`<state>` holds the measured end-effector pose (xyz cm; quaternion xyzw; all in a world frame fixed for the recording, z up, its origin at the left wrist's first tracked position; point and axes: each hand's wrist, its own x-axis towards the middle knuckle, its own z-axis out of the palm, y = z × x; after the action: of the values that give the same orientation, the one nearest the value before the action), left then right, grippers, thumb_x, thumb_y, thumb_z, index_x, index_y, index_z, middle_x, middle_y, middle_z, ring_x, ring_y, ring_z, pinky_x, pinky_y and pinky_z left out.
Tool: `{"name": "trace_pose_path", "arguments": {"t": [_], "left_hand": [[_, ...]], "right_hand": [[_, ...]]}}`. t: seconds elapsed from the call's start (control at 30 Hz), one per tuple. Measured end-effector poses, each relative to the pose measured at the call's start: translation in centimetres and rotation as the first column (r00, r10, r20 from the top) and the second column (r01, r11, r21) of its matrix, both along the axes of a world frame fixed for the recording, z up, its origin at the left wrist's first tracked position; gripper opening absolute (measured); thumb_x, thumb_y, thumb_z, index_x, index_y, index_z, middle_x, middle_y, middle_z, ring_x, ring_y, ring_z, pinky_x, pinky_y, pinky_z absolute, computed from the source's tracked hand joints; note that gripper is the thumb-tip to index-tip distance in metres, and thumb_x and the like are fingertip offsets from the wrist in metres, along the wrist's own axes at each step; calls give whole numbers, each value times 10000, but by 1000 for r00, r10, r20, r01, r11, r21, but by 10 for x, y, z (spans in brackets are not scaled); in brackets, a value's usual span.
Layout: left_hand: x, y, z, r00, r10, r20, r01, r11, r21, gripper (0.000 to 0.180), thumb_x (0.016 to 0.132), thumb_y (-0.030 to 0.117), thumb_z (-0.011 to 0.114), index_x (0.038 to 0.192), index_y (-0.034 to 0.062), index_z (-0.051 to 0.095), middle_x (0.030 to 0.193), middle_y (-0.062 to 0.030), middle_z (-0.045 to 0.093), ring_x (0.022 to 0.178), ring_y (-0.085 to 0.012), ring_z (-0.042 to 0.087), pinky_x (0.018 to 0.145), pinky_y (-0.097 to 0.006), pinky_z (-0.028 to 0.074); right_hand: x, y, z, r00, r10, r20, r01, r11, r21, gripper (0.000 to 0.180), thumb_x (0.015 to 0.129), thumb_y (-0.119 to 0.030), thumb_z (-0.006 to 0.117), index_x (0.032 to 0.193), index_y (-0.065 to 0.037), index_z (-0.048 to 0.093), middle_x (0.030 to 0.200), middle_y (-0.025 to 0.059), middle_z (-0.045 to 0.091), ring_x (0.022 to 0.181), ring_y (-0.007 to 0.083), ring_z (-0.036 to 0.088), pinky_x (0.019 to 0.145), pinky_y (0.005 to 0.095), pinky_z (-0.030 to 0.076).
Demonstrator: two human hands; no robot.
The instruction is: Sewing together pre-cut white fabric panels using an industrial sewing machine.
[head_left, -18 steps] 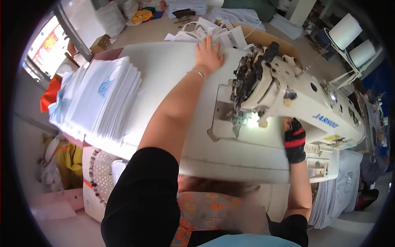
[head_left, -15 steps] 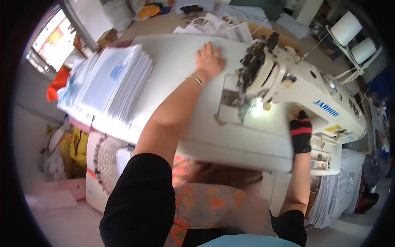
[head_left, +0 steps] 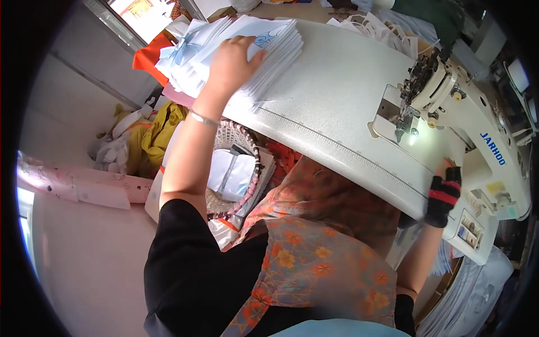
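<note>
A stack of white cloth pieces (head_left: 275, 64) with a blue print on top lies at the far left of the sewing table (head_left: 337, 73). My left hand (head_left: 233, 64), a bracelet at the wrist, rests over this stack with its thumb spread from the fingers; it is open. On the right, my right hand (head_left: 443, 195) wears a black and red fingerless glove and lies at the table's front edge, beside the white sewing machine (head_left: 477, 112). Its short visible fingers look apart and hold nothing I can see. The machine's lamp lights the needle area.
A light blue ribbon bow (head_left: 182, 49) sits on the pile's left part, next to orange-red cloth (head_left: 150, 59). Below the table's left end stands a woven basket (head_left: 252, 147) holding papery white things. Yellow cloth (head_left: 165, 132) lies further left. White straps (head_left: 370, 28) heap behind the table.
My left hand has gone from the bare tabletop near the machine to the white stack on the left. The view has turned left. My right hand stays by the machine.
</note>
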<state>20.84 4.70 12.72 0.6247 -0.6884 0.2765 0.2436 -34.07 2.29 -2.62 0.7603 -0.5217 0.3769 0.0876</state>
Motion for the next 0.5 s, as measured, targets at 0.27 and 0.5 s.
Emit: {"name": "trace_pose_path", "arguments": {"t": [0.27, 0.5], "left_hand": [[14, -22, 6, 963, 251, 95, -267, 850, 454, 392, 824, 377, 636, 1060, 73, 711, 997, -167, 704, 943, -330, 669, 839, -417, 532], [30, -21, 13, 947, 258, -191, -118, 833, 541, 355, 835, 370, 618, 1017, 86, 728, 927, -158, 712, 929, -342, 664, 809, -424, 523]], "right_hand": [[12, 8, -14, 995, 77, 70, -83, 994, 76, 231, 860, -28, 631, 1084, -64, 676, 1156, 145, 646, 1085, 312, 616, 941, 408, 488], [8, 6, -19, 984, 118, 135, -133, 985, 110, 251, 875, -6, 625, 1110, -74, 678, 1191, 131, 632, 1107, 277, 607, 915, 375, 510]]}}
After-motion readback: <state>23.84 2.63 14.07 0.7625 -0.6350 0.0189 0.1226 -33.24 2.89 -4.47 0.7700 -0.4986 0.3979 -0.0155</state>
